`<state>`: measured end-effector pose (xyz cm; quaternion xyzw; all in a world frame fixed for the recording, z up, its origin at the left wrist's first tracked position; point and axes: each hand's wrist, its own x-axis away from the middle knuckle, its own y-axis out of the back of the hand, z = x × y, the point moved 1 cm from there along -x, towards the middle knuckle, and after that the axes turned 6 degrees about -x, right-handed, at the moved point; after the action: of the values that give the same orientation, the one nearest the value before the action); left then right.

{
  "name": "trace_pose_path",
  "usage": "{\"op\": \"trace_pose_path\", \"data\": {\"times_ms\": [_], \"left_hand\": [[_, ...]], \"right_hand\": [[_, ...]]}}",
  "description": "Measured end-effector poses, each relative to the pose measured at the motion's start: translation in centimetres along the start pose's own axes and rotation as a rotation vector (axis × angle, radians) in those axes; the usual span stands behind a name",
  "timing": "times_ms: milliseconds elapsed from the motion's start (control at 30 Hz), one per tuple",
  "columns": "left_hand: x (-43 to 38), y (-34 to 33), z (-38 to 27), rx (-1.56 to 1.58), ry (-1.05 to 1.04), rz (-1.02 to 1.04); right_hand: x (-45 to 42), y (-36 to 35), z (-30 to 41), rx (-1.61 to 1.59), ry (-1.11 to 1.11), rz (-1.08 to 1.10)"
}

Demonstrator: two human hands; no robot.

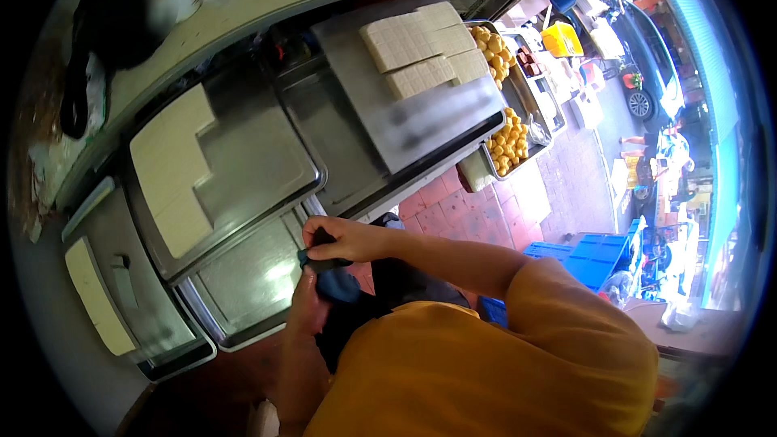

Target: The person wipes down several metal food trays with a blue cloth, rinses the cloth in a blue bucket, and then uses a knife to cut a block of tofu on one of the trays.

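Note:
My right hand [343, 240] pinches the upper part of a dark blue cloth item [337, 286] in front of my waist. My left hand [308, 300] grips the same item from below, close to the right fingers. What exactly the item is, I cannot tell; it is bunched up and partly hidden by the fingers. Just beyond my hands lies a bare steel tray [255, 276]. Farther off, a steel tray [243, 115] carries a white slab of tofu [167, 176] with a stepped cut edge.
Cut tofu blocks [403, 42] sit on a flat steel sheet [425, 112]. Golden tofu puffs [508, 142] fill trays at the right. A knife-like blade [124, 282] lies beside another tofu strip [100, 297]. Blue crates [598, 258] stand by the street, where a car [649, 54] is parked.

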<state>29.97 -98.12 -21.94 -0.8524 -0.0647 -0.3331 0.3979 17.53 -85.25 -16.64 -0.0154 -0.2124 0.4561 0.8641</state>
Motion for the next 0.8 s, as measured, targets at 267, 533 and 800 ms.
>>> {"op": "trace_pose_path", "data": {"times_ms": [267, 533, 800], "left_hand": [[-25.2, -13.6, -10.6, -1.141, -0.842, -0.329], [-38.1, -18.6, -10.2, -1.853, -1.252, -0.445], [-25.2, -19.3, 6.9, -1.946, -0.853, -0.302]], "right_hand": [[13.6, 17.1, 1.4, 0.416, 0.127, -0.609], [23.2, 29.6, -1.9, 0.373, -0.075, -0.977], [24.2, 28.9, -6.3, 0.242, -0.229, -0.805]]}}
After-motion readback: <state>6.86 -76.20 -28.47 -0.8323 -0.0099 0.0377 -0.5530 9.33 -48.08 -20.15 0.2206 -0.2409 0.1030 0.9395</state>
